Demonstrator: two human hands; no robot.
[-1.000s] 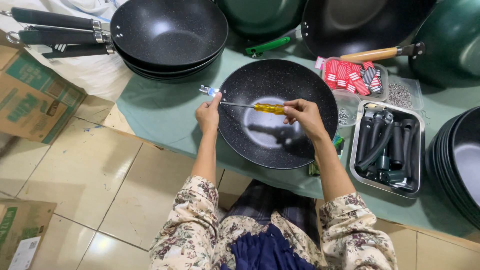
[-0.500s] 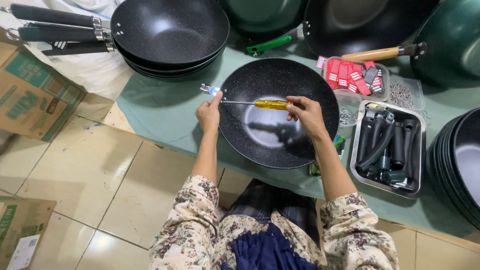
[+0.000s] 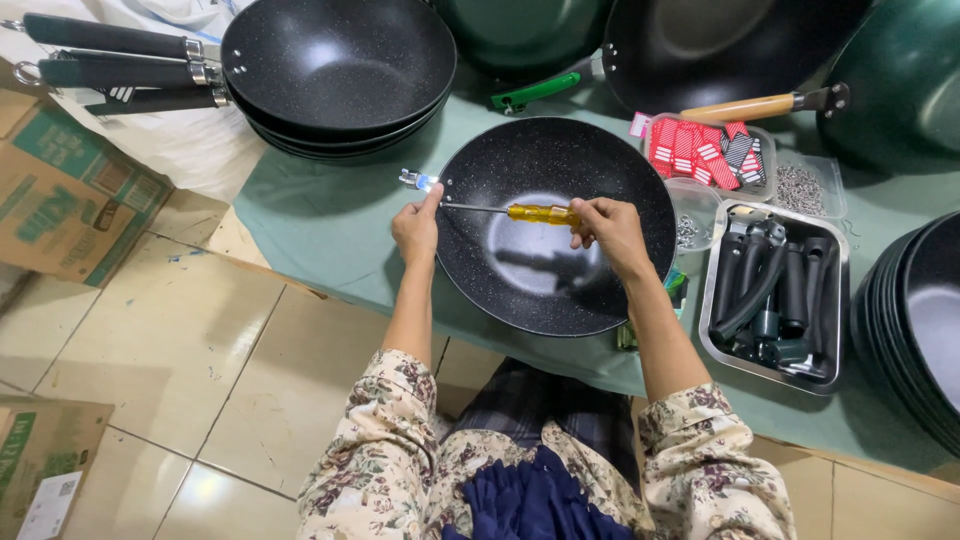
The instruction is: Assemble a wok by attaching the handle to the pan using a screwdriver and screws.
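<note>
A speckled black pan [image 3: 560, 225] is set on the green-covered table [image 3: 330, 220]. Its left rim is pinched by the left hand [image 3: 417, 228]; a yellow-handled screwdriver [image 3: 520, 212] is gripped by the closed right hand [image 3: 608, 225]. Stacked pans [image 3: 340, 70] lie far left, a steel tray [image 3: 775, 295] right, above a tiled floor [image 3: 150, 360].

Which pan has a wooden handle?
The dark pan at the top right; its light wooden handle lies above the red packets. The stacked pans' handles are black.
</note>
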